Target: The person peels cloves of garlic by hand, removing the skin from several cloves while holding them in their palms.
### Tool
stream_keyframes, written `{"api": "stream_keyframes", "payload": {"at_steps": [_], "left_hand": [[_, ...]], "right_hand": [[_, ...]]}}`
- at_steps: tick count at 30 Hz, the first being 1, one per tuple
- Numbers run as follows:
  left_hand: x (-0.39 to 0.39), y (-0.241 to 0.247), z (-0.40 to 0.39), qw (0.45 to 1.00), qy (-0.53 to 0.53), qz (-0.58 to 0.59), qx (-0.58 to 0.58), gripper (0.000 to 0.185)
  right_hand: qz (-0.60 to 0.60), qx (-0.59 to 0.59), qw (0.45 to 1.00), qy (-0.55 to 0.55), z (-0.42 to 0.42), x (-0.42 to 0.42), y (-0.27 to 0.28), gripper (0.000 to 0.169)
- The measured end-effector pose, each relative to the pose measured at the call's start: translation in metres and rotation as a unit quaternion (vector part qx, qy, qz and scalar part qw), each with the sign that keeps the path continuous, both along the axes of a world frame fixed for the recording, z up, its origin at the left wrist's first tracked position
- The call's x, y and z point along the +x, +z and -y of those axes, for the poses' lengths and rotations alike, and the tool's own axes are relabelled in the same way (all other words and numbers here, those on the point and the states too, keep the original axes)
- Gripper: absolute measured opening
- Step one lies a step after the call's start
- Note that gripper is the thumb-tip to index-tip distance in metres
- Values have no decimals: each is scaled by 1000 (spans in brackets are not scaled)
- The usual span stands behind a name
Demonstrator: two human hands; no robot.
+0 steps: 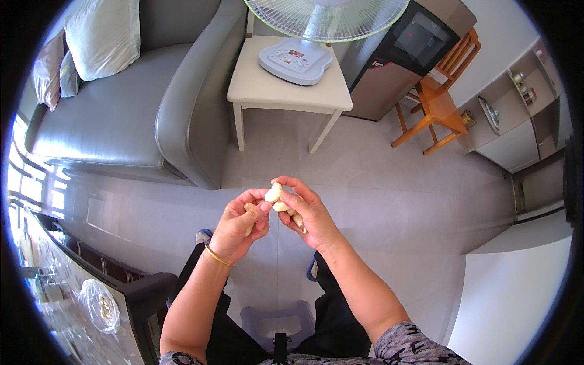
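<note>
Several pale, peeled garlic cloves are in my two hands, held out before me above the tiled floor. One garlic clove (273, 192) is pinched at the fingertips where the hands meet. My left hand (239, 223), with a yellow bangle at its wrist, touches this clove with thumb and finger and has more cloves tucked in its curled fingers. My right hand (312, 216) steadies the same clove between thumb and forefinger. Below it, further cloves show against the right palm and fingers; some are partly hidden.
On the table (64, 292) at left lies a clear plastic bag (100, 305) with small pale pieces. A plastic stool (278, 315) is between my legs. Ahead are a grey sofa (114, 114), a fan (296, 61) on a cream chair (289, 98), and a wooden chair (433, 107).
</note>
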State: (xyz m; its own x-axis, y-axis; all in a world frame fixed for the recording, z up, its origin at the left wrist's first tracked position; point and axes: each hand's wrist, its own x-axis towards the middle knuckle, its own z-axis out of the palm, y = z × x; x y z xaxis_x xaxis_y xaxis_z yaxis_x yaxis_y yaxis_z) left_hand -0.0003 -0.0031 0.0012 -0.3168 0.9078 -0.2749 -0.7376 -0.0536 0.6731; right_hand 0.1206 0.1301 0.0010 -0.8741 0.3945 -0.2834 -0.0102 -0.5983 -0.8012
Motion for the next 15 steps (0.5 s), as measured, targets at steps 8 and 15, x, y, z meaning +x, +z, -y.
{"api": "stream_keyframes", "payload": {"at_steps": [8,15], "left_hand": [[6,-4,-4,943,116,-297,-95,18],[6,-3,-3,944,111,-301,-77,19]], "right_hand": [[35,60,998,8,4,-2,3,33],[32,89,996,-2,5,-3,-2,27]]}}
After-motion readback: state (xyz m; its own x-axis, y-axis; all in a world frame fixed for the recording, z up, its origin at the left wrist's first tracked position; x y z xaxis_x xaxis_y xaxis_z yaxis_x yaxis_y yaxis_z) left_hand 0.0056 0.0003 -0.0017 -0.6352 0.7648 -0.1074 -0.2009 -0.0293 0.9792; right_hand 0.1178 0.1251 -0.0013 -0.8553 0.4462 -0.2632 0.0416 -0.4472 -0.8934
